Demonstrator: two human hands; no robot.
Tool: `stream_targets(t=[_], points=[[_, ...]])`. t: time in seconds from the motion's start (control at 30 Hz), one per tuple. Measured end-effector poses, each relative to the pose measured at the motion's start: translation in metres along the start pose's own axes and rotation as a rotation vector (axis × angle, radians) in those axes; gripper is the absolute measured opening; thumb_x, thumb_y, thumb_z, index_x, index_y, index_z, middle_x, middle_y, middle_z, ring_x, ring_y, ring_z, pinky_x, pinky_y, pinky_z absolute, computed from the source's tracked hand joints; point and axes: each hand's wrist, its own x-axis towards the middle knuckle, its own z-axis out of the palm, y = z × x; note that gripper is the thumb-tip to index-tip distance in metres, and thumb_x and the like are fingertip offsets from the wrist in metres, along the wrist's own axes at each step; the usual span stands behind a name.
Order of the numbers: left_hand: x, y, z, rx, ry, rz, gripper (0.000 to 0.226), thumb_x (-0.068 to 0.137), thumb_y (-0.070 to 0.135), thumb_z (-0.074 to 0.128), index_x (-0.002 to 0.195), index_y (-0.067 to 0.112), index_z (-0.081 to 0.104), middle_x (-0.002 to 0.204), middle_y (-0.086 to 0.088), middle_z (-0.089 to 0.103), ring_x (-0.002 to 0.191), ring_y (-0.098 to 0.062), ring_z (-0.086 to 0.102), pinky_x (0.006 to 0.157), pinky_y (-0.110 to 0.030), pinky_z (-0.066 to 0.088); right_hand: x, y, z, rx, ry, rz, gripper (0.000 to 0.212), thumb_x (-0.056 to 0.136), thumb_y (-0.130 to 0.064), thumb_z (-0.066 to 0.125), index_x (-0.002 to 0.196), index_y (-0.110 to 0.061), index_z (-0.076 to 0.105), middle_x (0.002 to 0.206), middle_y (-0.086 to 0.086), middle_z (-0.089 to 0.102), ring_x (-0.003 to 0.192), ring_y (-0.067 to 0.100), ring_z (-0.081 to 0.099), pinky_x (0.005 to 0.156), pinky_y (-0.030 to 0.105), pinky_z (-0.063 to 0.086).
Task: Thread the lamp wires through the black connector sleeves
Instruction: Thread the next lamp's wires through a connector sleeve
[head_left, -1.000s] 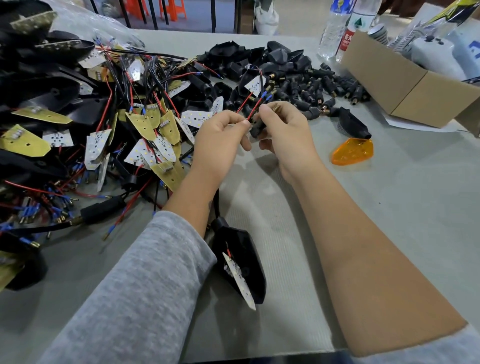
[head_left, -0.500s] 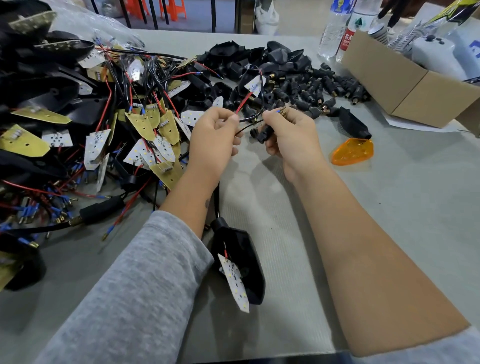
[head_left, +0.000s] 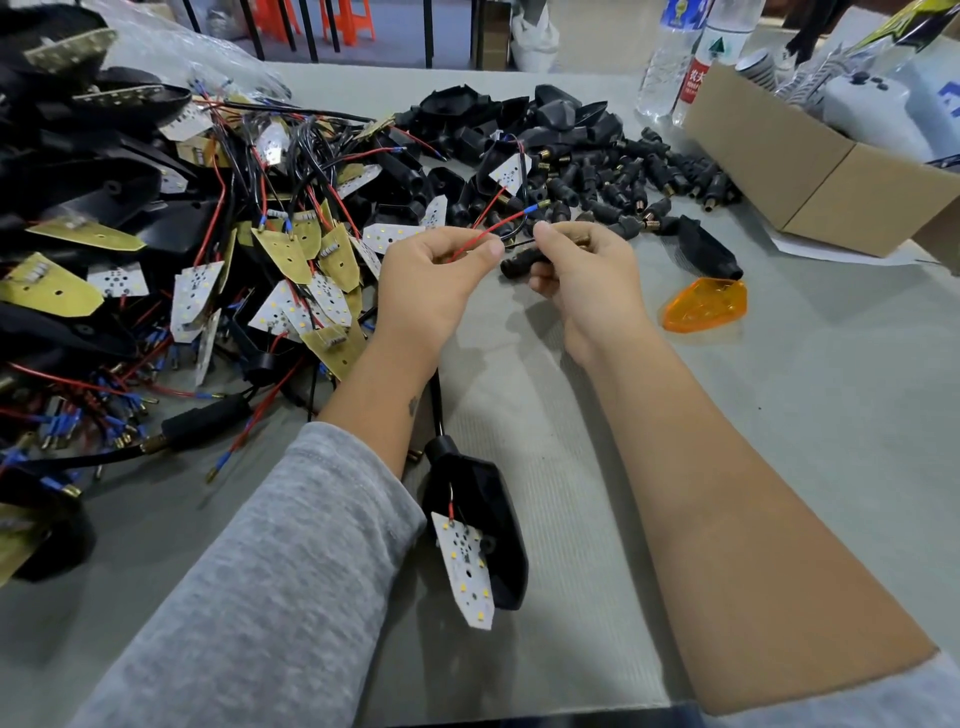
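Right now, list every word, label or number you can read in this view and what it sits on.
"农夫" in white on the red label of the right-hand water bottle; the rest is cut off.
Blue label on the left-hand water bottle: print too blurred to read.
Blue mark on the white item in the cardboard box: cut off, unreadable.

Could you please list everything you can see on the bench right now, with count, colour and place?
red wire: one, red with blue-sleeved tip, pinched between the hands
connector sleeve: one, black, in the right hand
lamp housing: one, black, with white LED board, near edge between the forearms
wired lamp assemblies: many, black, yellow and white boards, red wires, piled left
loose sleeves: many, black, far centre
lens: one, orange, right of the hands
cardboard box: one, brown, far right
bottles: two, clear, far right
left hand: pinches the wire
right hand: grips the sleeve
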Motion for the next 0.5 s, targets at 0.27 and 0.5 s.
stream_targets(t=[0.27, 0.5], points=[[-0.0002, -0.0006, 0.0004, -0.010, 0.012, 0.005, 0.005, 0.084, 0.018, 0.075, 0.089, 0.016, 0.074, 0.097, -0.025, 0.071, 0.081, -0.019, 0.058, 0.088, -0.046, 0.053, 0.0063, -0.0051, -0.0014, 0.491, 0.068, 0.154, 0.011, 0.092, 0.003, 0.060, 0.087, -0.006, 0.057, 0.077, 0.008, 0.056, 0.057, 0.010, 0.055, 0.055, 0.016, 0.052], [0.0022, -0.0010, -0.0004, -0.055, 0.024, -0.008, 0.012, 0.087, 0.020, 0.073, 0.075, 0.023, 0.072, 0.078, -0.007, 0.055, 0.075, -0.016, 0.045, 0.072, -0.030, 0.040, 0.0055, -0.0095, -0.0059, 0.534, 0.101, 0.262, 0.019, 0.094, -0.021, 0.064, 0.089, -0.003, 0.060, 0.067, 0.007, 0.056, 0.048, 0.009, 0.050, 0.045, 0.017, 0.046]])
